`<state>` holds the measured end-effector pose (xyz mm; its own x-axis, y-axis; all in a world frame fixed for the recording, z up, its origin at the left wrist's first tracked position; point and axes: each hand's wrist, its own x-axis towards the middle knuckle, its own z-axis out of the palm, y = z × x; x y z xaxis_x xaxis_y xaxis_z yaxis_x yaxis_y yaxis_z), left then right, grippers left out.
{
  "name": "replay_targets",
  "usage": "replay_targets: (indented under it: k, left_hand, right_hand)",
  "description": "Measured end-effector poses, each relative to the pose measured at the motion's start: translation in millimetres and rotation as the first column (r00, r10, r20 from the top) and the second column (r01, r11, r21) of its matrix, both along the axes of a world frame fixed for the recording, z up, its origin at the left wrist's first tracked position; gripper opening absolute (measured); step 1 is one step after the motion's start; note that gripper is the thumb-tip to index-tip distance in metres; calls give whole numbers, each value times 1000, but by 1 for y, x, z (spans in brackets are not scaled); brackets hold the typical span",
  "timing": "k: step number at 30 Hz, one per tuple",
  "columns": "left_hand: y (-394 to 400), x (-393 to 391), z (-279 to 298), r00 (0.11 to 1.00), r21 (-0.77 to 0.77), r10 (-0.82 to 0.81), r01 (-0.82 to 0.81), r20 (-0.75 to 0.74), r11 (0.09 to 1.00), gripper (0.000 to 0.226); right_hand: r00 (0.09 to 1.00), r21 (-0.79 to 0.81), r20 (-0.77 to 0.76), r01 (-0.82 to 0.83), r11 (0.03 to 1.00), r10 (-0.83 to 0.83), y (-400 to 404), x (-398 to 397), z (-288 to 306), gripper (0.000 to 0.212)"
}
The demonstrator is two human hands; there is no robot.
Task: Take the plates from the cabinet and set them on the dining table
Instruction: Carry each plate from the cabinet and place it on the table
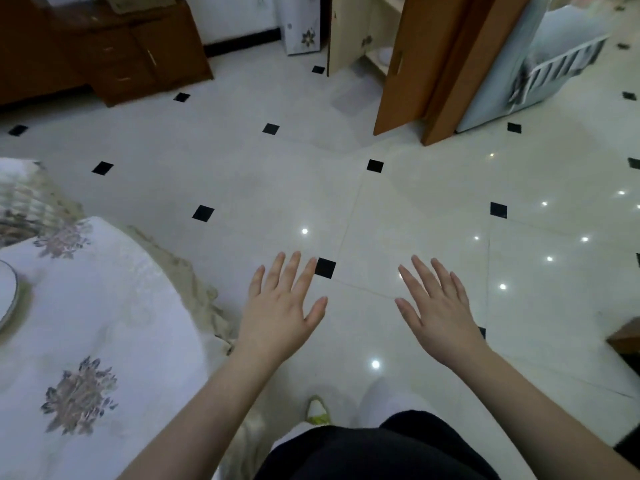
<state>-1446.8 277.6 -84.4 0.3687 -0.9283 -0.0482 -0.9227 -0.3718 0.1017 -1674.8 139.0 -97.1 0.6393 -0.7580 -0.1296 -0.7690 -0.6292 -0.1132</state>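
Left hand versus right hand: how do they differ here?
The left hand hangs beside the cloth-covered table; the right hand is over bare floor. The left hand's fingertip reaches a black floor square; the right hand's fingers do not. Both are open, palms down, holding nothing.

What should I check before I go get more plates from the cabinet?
1. Left hand holds nothing: ok.
2. Right hand holds nothing: ok.
3. Cabinet door open: ok, the door stands swung out.
4. Plates left inside: cannot tell, only something pale shows on a low shelf.
5. Floor between you and the cabinet free of things to trip on: ok.
6. Room on the table for more: ok, one plate sits at the left edge.
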Motion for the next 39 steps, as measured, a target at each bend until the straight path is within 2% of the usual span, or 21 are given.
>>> replay_targets:
  k: [9, 16, 22, 30, 35, 39]
  left_hand:
    - [-139, 37, -11, 998, 52, -59, 60, -22, 997, 68]
    - [-245, 72, -1, 1000, 12, -12, 12, 25, 1000, 64]
    - [-293, 116, -11, 1000, 35, 18, -17, -20, 999, 67]
    - [-377, 254, -31, 1000, 18, 3, -3, 16, 1000, 68]
    - [-436, 358, -21, 1000, 5, -29, 29, -3, 1000, 67]
    - [-516, 431, -10, 997, -58, -67, 68, 26, 996, 67]
  right_hand:
    - [996, -41, -29, -86, 995, 85, -135, 60, -22, 61]
    - [980, -39, 1, -198, 979, 198, -251, 121, -13, 61]
    - [972, 1, 5, -236, 972, 236, -312, 189, -12, 60]
    - [969, 1, -27, -246, 969, 246, -384, 321, -28, 63]
    - [989, 1, -18, -146, 989, 146, -433, 400, -18, 63]
    - [997, -32, -15, -78, 996, 77, -490, 447, -5, 61]
